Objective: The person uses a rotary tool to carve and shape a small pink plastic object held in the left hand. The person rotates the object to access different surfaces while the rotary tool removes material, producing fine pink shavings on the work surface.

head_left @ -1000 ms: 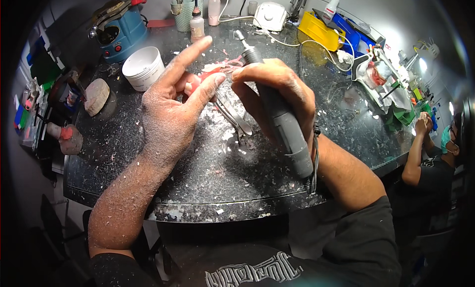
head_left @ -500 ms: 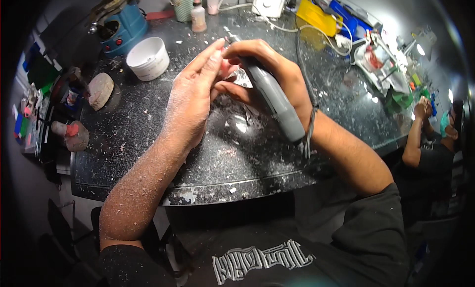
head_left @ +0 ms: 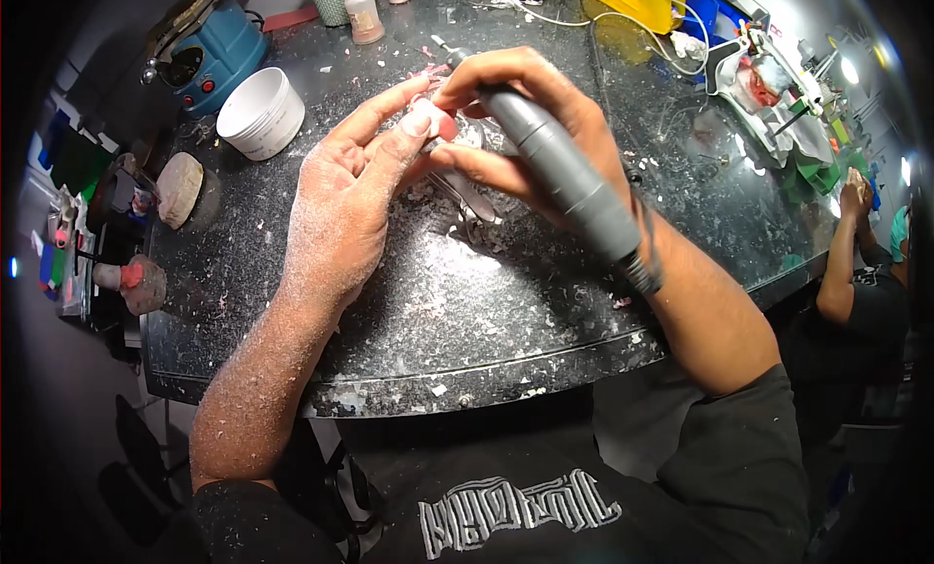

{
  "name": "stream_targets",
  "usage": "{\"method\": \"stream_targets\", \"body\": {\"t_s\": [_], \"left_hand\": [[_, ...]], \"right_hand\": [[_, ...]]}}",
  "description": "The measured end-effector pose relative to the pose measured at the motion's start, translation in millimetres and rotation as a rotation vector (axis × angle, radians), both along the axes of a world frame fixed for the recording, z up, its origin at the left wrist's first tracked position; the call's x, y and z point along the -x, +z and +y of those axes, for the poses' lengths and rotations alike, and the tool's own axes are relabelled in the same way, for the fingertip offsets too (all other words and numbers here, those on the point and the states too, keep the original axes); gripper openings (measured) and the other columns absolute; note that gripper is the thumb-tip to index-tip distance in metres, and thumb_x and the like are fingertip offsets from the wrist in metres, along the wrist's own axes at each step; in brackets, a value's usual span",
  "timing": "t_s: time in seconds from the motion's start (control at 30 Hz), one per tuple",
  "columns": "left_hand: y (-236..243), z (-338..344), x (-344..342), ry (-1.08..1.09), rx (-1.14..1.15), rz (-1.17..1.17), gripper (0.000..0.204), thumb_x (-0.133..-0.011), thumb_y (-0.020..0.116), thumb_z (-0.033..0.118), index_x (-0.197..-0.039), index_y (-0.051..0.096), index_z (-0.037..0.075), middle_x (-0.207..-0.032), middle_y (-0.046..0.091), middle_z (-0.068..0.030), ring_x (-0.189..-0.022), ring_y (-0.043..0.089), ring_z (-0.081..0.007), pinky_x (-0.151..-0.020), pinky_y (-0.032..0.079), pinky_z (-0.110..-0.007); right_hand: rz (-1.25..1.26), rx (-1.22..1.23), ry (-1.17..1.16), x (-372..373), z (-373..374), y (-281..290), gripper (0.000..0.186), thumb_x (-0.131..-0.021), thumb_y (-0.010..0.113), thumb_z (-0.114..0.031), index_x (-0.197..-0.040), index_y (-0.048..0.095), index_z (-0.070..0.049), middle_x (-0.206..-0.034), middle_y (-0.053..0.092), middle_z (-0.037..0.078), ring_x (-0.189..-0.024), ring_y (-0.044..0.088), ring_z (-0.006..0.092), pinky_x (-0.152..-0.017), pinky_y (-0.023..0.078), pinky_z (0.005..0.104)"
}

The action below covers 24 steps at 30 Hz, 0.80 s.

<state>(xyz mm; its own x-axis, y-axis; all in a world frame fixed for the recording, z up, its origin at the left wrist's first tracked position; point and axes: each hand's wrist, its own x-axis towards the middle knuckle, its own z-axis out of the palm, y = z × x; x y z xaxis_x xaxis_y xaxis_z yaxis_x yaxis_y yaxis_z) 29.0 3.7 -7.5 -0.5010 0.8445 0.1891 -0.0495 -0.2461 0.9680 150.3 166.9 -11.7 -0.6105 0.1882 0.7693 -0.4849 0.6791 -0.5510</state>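
My left hand (head_left: 342,199), dusted with pale powder, pinches a small pink piece (head_left: 445,126) between thumb and fingers. Its exact shape is mostly hidden by the fingers. My right hand (head_left: 579,116) is wrapped round a dark grey rotary handpiece (head_left: 559,170), its cord trailing by my wrist. The slim metal end of the tool points away to the upper left, beyond the pink piece. My right fingertips come close to the piece, and I cannot tell whether they touch it. Under the hands lies a metal tool (head_left: 467,196) among shavings.
White and pink shavings cover the dark tabletop (head_left: 418,340). To the left stand a white tub (head_left: 263,116), a blue machine (head_left: 222,70) and a plaster block (head_left: 181,189). Behind are a bottle (head_left: 364,19) and a yellow bin (head_left: 634,3). A co-worker's arm (head_left: 839,262) shows at right.
The view has shifted slightly. My left hand has opened out and turned, so more of the pink piece shows. The handpiece has tilted and moved slightly to the right with my right hand.
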Motion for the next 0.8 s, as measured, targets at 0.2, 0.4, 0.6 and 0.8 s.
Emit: {"method": "stream_targets", "body": {"t_s": [0.2,0.4,0.6,0.8], "left_hand": [[14,-6,-6,0.165,0.162,0.189,0.033,-0.107,0.066,0.013,-0.138,0.068,0.002,-0.118,0.074,-0.0087,-0.101,0.07,-0.0121,-0.1,0.055,-0.029],[11,-8,15,0.117,0.133,0.142,0.027,-0.098,0.077,0.018,-0.122,0.077,0.005,-0.11,0.076,-0.0055,-0.099,0.069,-0.0122,-0.097,0.049,-0.03],[0,-5,19,-0.043,0.028,-0.305,0.03,-0.098,0.078,0.022,-0.122,0.076,0.005,-0.113,0.075,-0.0043,-0.107,0.065,-0.0126,-0.1,0.047,-0.032],[-4,-5,22,-0.026,0.042,-0.357,0.033,-0.098,0.078,0.023,-0.125,0.075,0.003,-0.114,0.074,-0.0029,-0.108,0.062,-0.0096,-0.102,0.046,-0.032]], "right_hand": [[-0.042,0.098,-0.043,-6,4,4,0.029,-0.095,0.079,-0.002,-0.123,0.069,-0.004,-0.112,0.073,0.006,-0.105,0.071,0.013,-0.095,0.059,0.0283],[0.03,0.18,0.01,2,5,-6,0.024,-0.098,0.075,-0.008,-0.121,0.07,-0.01,-0.11,0.074,0.004,-0.106,0.073,0.0144,-0.093,0.06,0.029],[-0.002,0.101,-0.027,1,2,-9,0.03,-0.097,0.075,0.0,-0.126,0.07,-0.004,-0.119,0.072,0.008,-0.113,0.069,0.0154,-0.102,0.056,0.0306],[0.218,-0.165,-0.262,-3,9,8,0.034,-0.091,0.083,-0.017,-0.123,0.076,-0.009,-0.101,0.074,0.009,-0.09,0.073,0.0167,-0.08,0.061,0.0291]]}}
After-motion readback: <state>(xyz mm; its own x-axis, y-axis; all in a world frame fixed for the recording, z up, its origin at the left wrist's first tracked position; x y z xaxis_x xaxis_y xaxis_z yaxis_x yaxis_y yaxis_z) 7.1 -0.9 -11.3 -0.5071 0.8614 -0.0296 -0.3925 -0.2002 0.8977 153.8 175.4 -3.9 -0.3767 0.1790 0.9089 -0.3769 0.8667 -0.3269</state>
